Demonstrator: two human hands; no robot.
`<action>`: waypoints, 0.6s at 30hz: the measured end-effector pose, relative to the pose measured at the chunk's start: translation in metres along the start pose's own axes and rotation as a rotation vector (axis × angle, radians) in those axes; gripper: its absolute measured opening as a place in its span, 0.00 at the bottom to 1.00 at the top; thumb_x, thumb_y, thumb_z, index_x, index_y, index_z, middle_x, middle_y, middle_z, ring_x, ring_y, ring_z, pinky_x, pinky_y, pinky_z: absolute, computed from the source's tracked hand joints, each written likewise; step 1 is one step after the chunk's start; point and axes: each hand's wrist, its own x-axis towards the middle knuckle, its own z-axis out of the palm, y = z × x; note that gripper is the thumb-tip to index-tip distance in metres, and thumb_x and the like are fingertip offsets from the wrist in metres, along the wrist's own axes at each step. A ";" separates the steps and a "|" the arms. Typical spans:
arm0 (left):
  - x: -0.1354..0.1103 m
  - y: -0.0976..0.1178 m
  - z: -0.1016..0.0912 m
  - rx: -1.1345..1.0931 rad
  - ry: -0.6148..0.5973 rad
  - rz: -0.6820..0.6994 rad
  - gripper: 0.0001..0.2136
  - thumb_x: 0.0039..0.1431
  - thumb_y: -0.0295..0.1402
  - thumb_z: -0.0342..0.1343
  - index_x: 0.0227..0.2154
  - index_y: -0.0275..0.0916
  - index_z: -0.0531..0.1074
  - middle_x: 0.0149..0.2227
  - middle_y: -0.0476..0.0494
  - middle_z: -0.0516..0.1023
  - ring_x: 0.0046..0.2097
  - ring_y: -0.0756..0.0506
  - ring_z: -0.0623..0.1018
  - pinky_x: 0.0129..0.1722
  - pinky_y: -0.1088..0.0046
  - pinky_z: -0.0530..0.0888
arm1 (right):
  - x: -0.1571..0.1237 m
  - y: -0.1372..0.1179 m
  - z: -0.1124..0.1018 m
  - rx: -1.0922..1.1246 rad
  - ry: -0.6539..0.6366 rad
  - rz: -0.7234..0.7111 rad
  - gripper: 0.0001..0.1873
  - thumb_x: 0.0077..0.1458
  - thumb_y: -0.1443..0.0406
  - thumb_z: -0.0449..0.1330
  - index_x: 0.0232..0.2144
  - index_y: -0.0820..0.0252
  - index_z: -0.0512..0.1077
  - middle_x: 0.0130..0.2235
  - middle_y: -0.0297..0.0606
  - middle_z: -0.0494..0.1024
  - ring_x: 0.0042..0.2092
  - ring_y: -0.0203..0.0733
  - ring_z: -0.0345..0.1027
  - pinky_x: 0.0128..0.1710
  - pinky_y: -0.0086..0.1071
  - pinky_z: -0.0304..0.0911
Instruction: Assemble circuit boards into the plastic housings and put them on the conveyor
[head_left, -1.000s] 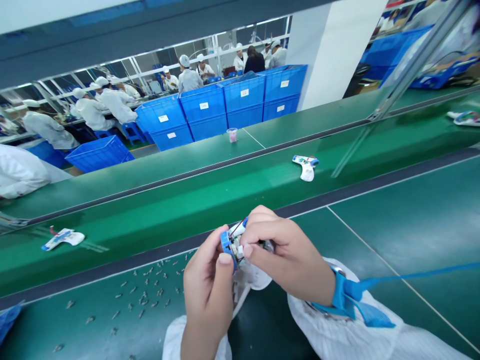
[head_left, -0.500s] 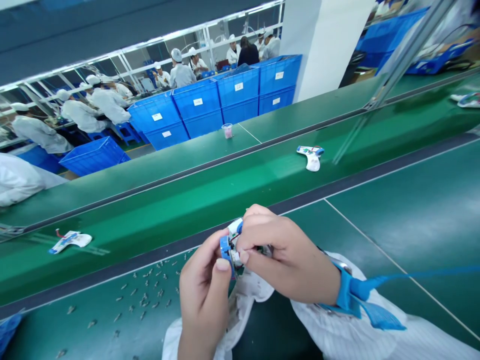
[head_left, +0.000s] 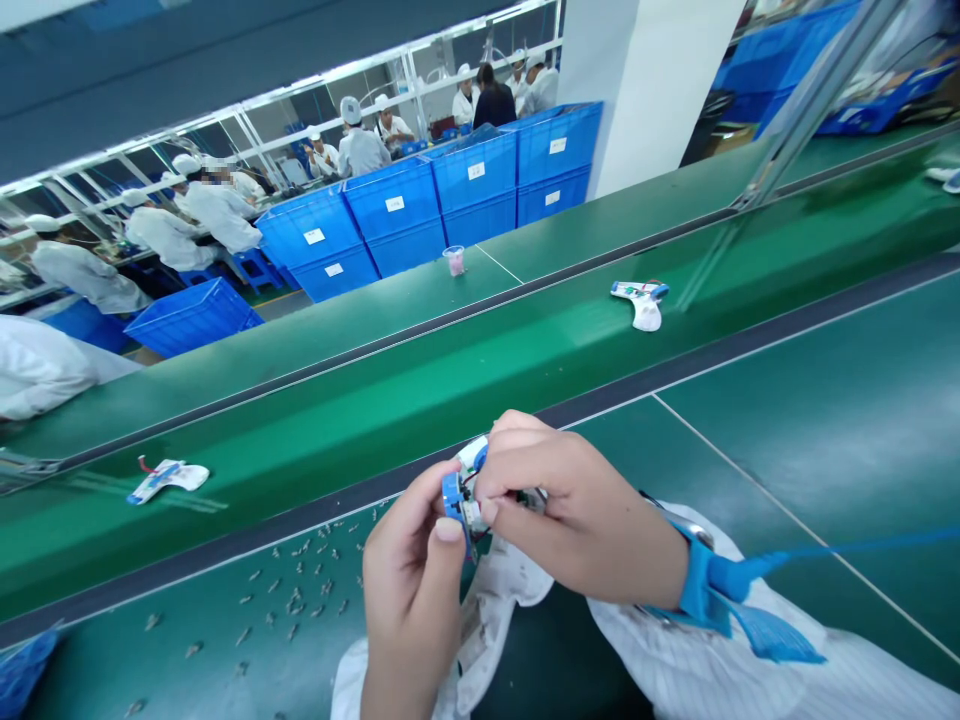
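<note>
Both my hands hold a small blue-and-white device (head_left: 466, 490) with thin wires showing, close to my body above the green table. My left hand (head_left: 417, 580) grips it from below, thumb pressed on its blue edge. My right hand (head_left: 570, 510) is closed over its top and right side, hiding most of it. A blue strap (head_left: 709, 590) circles my right wrist and its cord runs off to the right.
Several small screws (head_left: 292, 595) lie scattered on the table left of my hands. Two white-and-blue devices (head_left: 641, 300) (head_left: 169, 478) ride the green conveyor belt (head_left: 420, 390). A small cup (head_left: 454, 260) stands beyond it. Blue crates (head_left: 420, 210) and white-coated workers fill the background.
The two devices on the belt have drifted to the right. My hands stay in the same grip on the small device, barely shifted.
</note>
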 end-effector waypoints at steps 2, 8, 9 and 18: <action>0.001 0.000 -0.002 0.093 -0.010 0.076 0.12 0.58 0.42 0.54 0.42 0.48 0.77 0.40 0.47 0.80 0.37 0.47 0.77 0.35 0.76 0.71 | -0.001 0.000 -0.001 -0.001 -0.007 0.000 0.14 0.53 0.73 0.51 0.18 0.61 0.62 0.20 0.31 0.63 0.27 0.33 0.54 0.32 0.31 0.52; 0.000 0.003 -0.006 0.296 -0.081 0.234 0.13 0.60 0.39 0.52 0.47 0.50 0.73 0.40 0.47 0.80 0.32 0.49 0.76 0.31 0.78 0.69 | -0.001 -0.001 -0.004 0.092 -0.063 0.012 0.13 0.51 0.76 0.52 0.18 0.62 0.62 0.20 0.30 0.63 0.28 0.33 0.54 0.33 0.30 0.53; 0.000 0.003 -0.006 0.294 -0.082 0.234 0.13 0.60 0.39 0.52 0.47 0.50 0.73 0.41 0.47 0.80 0.33 0.48 0.77 0.32 0.77 0.70 | -0.001 -0.001 -0.004 0.102 -0.064 0.012 0.12 0.51 0.76 0.52 0.18 0.62 0.62 0.20 0.30 0.63 0.28 0.32 0.54 0.33 0.30 0.53; -0.009 0.013 -0.005 0.304 -0.222 0.047 0.21 0.56 0.38 0.55 0.54 0.48 0.66 0.48 0.39 0.75 0.40 0.42 0.79 0.34 0.73 0.71 | -0.002 -0.003 0.000 0.060 -0.109 0.028 0.14 0.50 0.76 0.50 0.16 0.62 0.60 0.19 0.32 0.63 0.28 0.35 0.53 0.33 0.32 0.52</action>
